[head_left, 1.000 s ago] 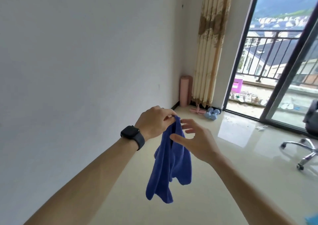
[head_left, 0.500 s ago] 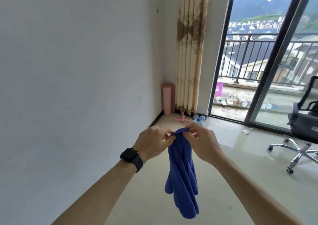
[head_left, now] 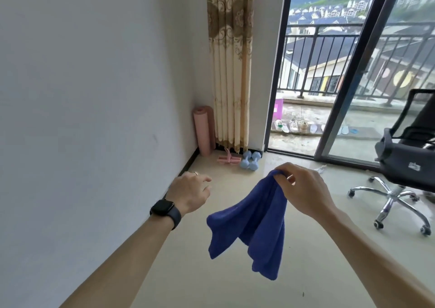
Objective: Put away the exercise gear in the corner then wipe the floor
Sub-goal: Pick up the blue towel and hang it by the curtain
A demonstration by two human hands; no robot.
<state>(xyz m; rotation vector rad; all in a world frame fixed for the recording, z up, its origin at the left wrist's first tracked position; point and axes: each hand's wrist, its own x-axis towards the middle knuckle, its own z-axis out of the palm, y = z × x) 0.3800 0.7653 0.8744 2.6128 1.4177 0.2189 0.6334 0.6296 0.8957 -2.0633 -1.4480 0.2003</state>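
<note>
A blue cloth (head_left: 253,225) hangs in front of me, pinched at its top corner by my right hand (head_left: 302,189). My left hand (head_left: 189,191) is off to the left of the cloth, holding nothing, fingers loosely bent. In the far corner a rolled pink mat (head_left: 203,130) stands upright against the wall. Beside it on the floor lie a pink resistance puller (head_left: 228,159) and two light blue dumbbells (head_left: 250,160). The beige tiled floor (head_left: 211,279) spreads below the cloth.
A white wall (head_left: 94,119) runs along the left. A patterned curtain (head_left: 229,63) hangs by the corner. Sliding glass doors open on a balcony with shoes (head_left: 297,126). A black office chair (head_left: 404,164) on castors stands at the right.
My left hand has let go of the cloth and moved left. The cloth now hangs from my right hand alone and swings out. The view has come closer to the corner.
</note>
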